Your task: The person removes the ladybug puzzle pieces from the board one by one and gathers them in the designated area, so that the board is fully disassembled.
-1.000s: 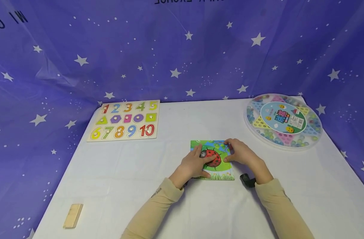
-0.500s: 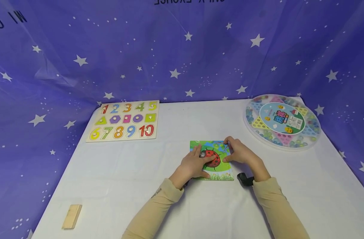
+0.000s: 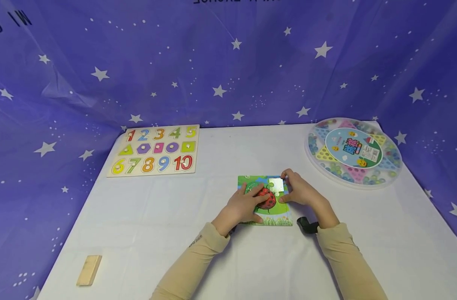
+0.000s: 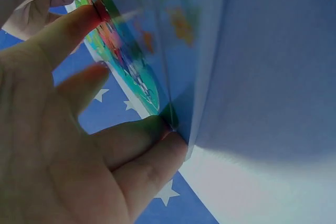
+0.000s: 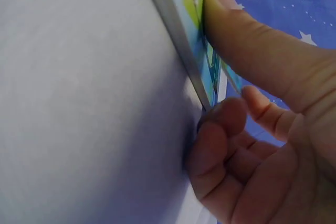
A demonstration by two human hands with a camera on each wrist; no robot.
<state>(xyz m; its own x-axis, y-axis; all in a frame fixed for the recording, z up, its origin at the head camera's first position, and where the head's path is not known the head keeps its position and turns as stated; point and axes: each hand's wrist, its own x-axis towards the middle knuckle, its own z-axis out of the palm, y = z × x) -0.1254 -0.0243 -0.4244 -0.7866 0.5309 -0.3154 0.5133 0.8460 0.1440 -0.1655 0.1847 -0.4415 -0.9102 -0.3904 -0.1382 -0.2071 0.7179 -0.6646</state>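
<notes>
A ladybug jigsaw puzzle (image 3: pixel 275 218) lies on the white table. Near its top right corner a puzzle piece (image 3: pixel 276 184) shines white and looks tilted up; in the right wrist view a raised piece edge (image 5: pixel 232 76) shows beside a fingertip. My left hand (image 3: pixel 243 207) rests on the puzzle's left half with fingers spread, covering part of the ladybug. At the right edge my right hand (image 3: pixel 301 191) grips the puzzle's border, thumb on its face and fingers curled at the corner. Whether a fingertip bears the tilted piece is hard to tell.
A wooden number board (image 3: pixel 168 166) lies at the back left, and a round marble board game (image 3: pixel 353 150) at the back right. One wooden block (image 3: pixel 89 270) sits at the front left. A purple starry cloth (image 3: pixel 221 62) hangs behind the table.
The piece near the top right corner has tilted and turned bright. My left fingers have spread, with one moving right over the ladybug's head. The right hand stays nearly in place.
</notes>
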